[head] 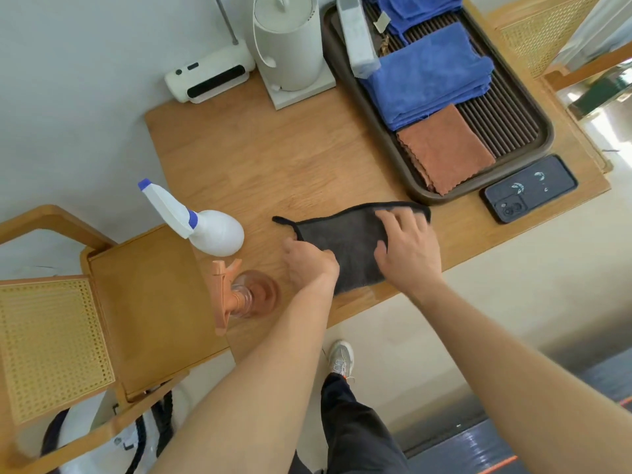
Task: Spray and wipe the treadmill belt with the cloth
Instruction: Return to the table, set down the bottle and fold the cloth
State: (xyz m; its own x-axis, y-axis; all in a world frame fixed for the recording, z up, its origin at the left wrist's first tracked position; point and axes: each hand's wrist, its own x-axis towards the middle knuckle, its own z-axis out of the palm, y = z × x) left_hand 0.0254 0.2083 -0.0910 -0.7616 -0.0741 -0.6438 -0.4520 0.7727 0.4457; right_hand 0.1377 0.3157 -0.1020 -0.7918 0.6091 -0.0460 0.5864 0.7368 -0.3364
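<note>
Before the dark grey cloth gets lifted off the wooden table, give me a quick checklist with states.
1. Both hands on the dark grey cloth: ok; left hand at its left edge, right hand flat on top.
2. Cloth gripped firmly: cannot tell.
3. White spray bottle with blue nozzle within reach on the wooden table: ok.
4. Orange-topped clear spray bottle clear of the cloth: ok, though close to the left forearm.
5. Black phone clear of the cloth: ok.
</note>
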